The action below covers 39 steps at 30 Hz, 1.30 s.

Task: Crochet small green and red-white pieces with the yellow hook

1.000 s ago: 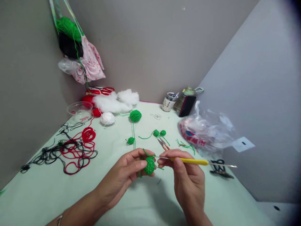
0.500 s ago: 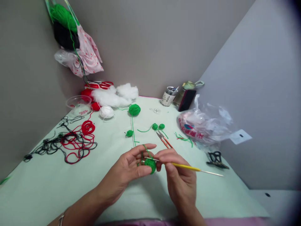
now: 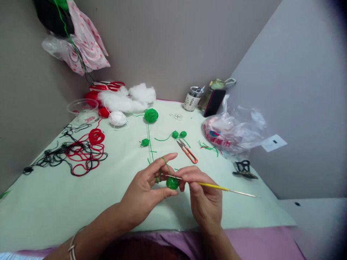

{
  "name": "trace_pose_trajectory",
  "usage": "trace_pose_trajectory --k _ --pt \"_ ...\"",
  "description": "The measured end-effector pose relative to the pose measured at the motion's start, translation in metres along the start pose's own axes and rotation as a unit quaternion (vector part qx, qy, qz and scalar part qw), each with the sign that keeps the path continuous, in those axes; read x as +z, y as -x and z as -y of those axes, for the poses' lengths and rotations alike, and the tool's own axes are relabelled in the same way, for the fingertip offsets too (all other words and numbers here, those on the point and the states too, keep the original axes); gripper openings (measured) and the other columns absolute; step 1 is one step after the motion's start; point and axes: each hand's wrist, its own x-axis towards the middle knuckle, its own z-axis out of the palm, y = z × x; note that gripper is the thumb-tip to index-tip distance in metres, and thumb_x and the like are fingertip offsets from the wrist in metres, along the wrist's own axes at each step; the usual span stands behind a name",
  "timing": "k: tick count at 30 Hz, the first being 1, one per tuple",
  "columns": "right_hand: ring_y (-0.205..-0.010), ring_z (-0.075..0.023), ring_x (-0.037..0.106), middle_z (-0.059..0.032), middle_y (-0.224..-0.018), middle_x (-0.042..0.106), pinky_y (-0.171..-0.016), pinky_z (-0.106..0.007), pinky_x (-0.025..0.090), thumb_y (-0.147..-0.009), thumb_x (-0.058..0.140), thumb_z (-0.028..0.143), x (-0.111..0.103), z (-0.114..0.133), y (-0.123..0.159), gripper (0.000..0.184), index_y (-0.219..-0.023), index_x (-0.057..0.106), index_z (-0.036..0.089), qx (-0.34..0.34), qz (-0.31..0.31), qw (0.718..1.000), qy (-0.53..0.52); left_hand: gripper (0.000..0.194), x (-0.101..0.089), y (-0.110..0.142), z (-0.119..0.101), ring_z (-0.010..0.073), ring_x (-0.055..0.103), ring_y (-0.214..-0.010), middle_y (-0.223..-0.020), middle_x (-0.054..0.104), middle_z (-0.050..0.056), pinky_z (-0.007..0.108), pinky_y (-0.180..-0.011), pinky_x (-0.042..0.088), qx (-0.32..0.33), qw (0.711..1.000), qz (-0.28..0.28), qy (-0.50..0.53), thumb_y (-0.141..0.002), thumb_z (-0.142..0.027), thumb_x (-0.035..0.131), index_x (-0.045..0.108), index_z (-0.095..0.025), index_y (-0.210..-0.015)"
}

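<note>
Between the thumb and fingers of my left hand sits a small green crochet piece, with green yarn looped over the raised index finger. My right hand grips a crochet hook by its yellow handle, and the hook's thin metal tip lies at the top edge of the piece. The strand runs from the finger down to that tip. Beyond my hands, a green yarn ball trails a strand toward me. Two small green crochet balls and another small green piece lie on the table.
Orange thread snips lie just past my right hand. Tangled black and red yarn spreads at left, below white stuffing and a white yarn ball. At right are a plastic bag, a phone and a black claw clip.
The view has tilted down and shifted, so the table things appear higher and farther left. My left thumb lies lower against the green piece; both hands keep their holds.
</note>
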Motion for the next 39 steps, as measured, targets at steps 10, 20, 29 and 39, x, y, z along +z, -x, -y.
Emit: trace_pose_trajectory --k 10,20,29,39 --pt "-0.069 -0.0111 0.069 -0.0022 -0.096 0.079 -0.059 -0.022 0.058 -0.099 0.072 0.030 -0.003 -0.005 0.003 0.012 -0.101 0.084 0.031 0.065 -0.029 0.997 -0.035 0.085 -0.003 -0.004 0.010 0.0173 0.074 -0.082 -0.092 0.075 0.002 0.031 -0.082 0.058 -0.063 0.989 0.061 0.119 -0.076 -0.023 0.094 0.055 -0.019 -0.151" --pt "-0.059 -0.0080 0.062 -0.0017 -0.085 0.079 -0.059 -0.020 0.057 -0.088 0.085 0.040 0.011 -0.011 0.001 0.016 -0.091 0.083 0.025 0.194 -0.115 0.960 -0.164 0.048 -0.009 0.005 0.011 0.0237 0.077 -0.093 -0.107 0.079 0.011 0.035 -0.080 0.062 -0.101 0.979 0.048 0.171 -0.097 -0.038 0.075 0.066 -0.020 -0.141" --pt "-0.069 -0.0115 0.065 -0.0025 -0.091 0.080 -0.064 -0.024 0.055 -0.094 0.079 0.038 0.010 -0.011 0.007 0.012 -0.094 0.084 0.027 0.139 -0.090 0.981 -0.098 0.062 -0.015 0.007 0.014 0.0166 0.073 -0.092 -0.106 0.077 0.004 0.032 -0.089 0.057 -0.056 0.988 0.058 0.132 -0.088 -0.026 0.086 0.063 -0.027 -0.145" --pt "-0.079 -0.0146 0.068 -0.0037 -0.094 0.080 -0.067 -0.026 0.054 -0.101 0.071 0.033 0.011 -0.006 0.010 0.014 -0.100 0.084 0.030 0.044 -0.047 0.998 -0.020 0.085 -0.017 0.012 0.012 0.0197 0.071 -0.101 -0.108 0.069 0.003 0.035 -0.096 0.054 -0.008 0.998 0.058 0.037 -0.090 -0.023 0.082 0.041 -0.034 -0.163"
